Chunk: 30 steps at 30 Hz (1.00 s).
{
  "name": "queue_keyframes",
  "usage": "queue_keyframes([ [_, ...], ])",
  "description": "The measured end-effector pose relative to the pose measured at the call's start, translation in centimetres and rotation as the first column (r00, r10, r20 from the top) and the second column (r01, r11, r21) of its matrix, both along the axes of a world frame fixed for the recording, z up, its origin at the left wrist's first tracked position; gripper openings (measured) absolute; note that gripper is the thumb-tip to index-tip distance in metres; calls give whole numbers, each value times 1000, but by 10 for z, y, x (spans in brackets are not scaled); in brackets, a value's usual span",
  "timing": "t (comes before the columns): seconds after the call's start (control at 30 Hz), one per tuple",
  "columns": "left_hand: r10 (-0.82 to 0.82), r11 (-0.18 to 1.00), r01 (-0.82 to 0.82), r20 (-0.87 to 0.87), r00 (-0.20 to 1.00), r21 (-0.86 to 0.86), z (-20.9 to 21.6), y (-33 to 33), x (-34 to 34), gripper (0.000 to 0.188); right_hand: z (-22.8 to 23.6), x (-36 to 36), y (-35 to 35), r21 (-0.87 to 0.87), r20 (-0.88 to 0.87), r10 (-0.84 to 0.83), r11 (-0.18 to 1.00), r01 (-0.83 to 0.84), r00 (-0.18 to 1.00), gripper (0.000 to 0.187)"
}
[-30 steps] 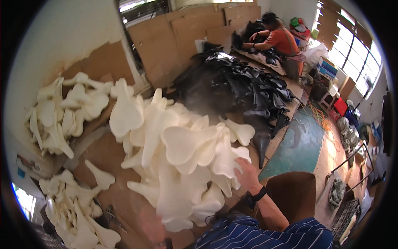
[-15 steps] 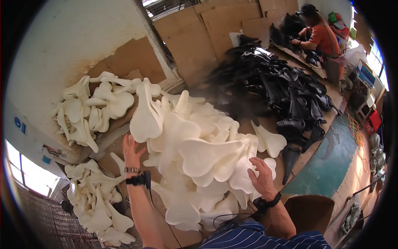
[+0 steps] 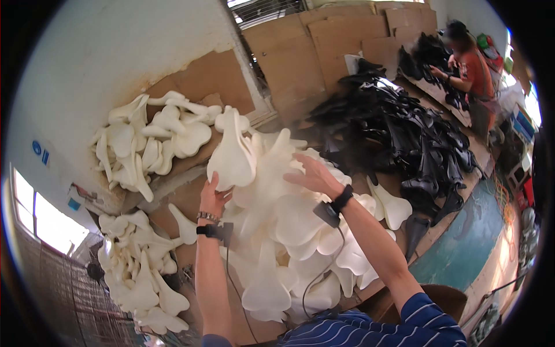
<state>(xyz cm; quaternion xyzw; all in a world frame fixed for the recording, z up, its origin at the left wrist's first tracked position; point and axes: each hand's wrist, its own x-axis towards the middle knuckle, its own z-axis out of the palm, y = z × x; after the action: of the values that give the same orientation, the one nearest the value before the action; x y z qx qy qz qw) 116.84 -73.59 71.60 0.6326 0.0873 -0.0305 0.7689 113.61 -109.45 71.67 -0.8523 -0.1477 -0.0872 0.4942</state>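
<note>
A heap of cream-white bicycle saddle pads (image 3: 300, 222), broad at one end and narrow at the other, lies before me. My left hand (image 3: 214, 198) is at the heap's left side, its fingers closed about the lower edge of the wide end of one white saddle pad (image 3: 232, 159). That pad leans nose-up on the heap; part of my grip is hidden behind it. Over the heap's far middle, my right hand (image 3: 315, 175) reaches leftward with fingers stretched and apart, holding nothing. The pads beneath it are blurred. Each wrist wears a black strapped device with a cable.
More white pads lie in a far-left pile (image 3: 156, 136) and a near-left pile (image 3: 141, 272). A large pile of black saddle-shaped pieces (image 3: 399, 127) spreads at right. Beyond it, a person in orange (image 3: 477, 75) handles black pieces. A brown cardboard box (image 3: 445, 298) stands near my right elbow.
My right hand has swung far and leftward from the heap's right side to its middle. My left hand has moved in and closed on the leaning pad's edge. The view has shifted slightly left.
</note>
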Motion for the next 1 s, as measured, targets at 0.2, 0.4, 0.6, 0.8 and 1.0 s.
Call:
queue_keyframes([
  [0.2,64,992,-59,-38,997,109,-5,22,-6,67,-26,6,81,-112,-162,111,985,-130,981,82],
  [0.4,44,994,-35,96,994,-99,-39,10,-25,88,-3,-35,63,-9,-126,27,1000,-28,992,52],
  [0.6,144,968,-92,216,966,-235,-29,7,-80,87,-11,-66,45,121,-106,20,993,-7,994,42],
  [0.8,133,973,-84,223,966,-214,-39,22,-117,91,-16,-88,54,226,-113,-24,973,49,993,37],
  [1.0,242,878,-41,368,898,-477,-97,49,-113,57,-14,-95,59,393,35,-32,919,15,999,31],
])
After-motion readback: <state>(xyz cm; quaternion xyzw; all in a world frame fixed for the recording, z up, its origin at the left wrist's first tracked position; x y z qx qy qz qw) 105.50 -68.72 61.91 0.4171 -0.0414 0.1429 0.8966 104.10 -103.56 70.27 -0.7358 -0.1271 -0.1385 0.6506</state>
